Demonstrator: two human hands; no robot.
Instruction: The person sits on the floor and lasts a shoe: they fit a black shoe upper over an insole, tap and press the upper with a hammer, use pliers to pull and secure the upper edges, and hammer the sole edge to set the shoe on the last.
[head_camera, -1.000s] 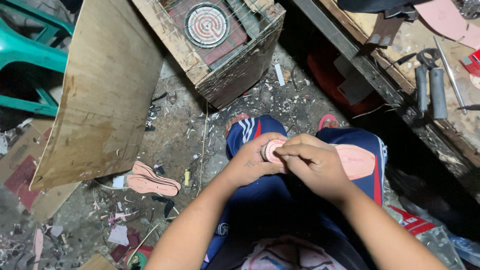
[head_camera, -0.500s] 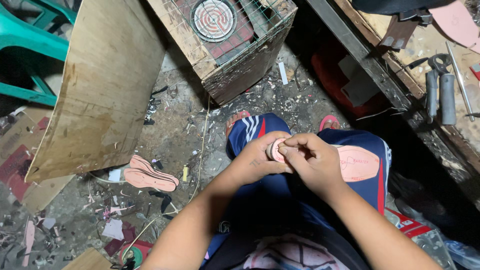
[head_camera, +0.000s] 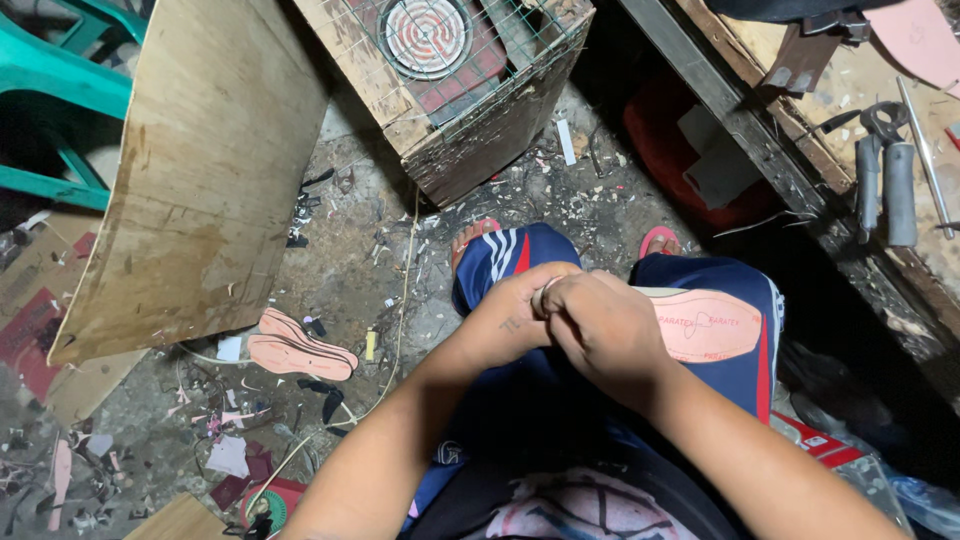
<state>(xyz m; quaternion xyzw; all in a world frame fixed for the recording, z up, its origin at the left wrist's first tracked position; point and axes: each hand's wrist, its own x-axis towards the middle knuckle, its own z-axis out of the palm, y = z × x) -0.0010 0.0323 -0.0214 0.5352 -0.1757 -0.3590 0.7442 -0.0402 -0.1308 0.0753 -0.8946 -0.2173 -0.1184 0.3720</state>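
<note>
Both hands now hide the pink insole end.

A: Where do the hands sit?
B: The left hand and right hand meet over the lap, touching, with the flat pink shoe insole on the right thigh, just right of them.
A: And the floor?
B: A pair of pink insoles lies left, below the leaning plywood board; the wooden crate with a wire mesh top stands ahead
</note>
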